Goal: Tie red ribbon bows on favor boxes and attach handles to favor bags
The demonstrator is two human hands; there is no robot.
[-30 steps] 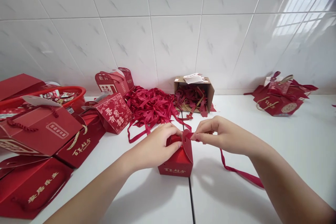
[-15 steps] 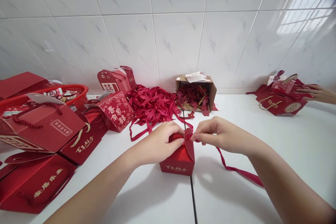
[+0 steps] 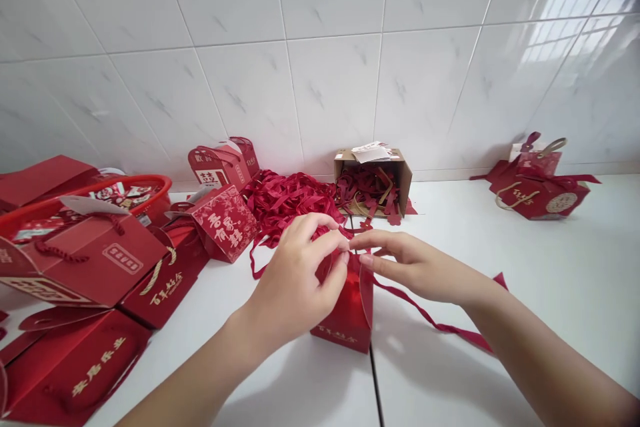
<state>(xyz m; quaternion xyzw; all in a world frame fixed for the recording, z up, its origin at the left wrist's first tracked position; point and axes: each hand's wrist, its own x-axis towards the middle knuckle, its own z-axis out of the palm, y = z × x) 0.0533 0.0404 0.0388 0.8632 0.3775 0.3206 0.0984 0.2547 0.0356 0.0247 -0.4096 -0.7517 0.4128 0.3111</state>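
A small red gift box (image 3: 345,320) with gold lettering stands in front of me, its top flaps raised. At those flaps, my left hand (image 3: 305,273) is closed in a pinch, apparently on the ribbon's end, though the pinched bit is mostly hidden. My right hand (image 3: 410,260) meets it from the other side, thumb against the right flap and index finger over the top, nearly touching the left fingertips. From the flap a dark red ribbon (image 3: 430,317) trails right across the table and passes behind my right forearm.
Behind the box lie a heap of red ribbons (image 3: 293,203) and a cardboard box (image 3: 406,180) of ribbon pieces. Several red gift boxes (image 3: 100,360) and a red basket (image 3: 163,193) of small packets crowd the left. Boxes with ribbons (image 3: 537,197) stand at the right by the tiled wall.
My left fingers have risen from the box's side to a pinch at its top. My right fingers have loosened and straightened over the flap. Another person's hand has left the boxes at right.
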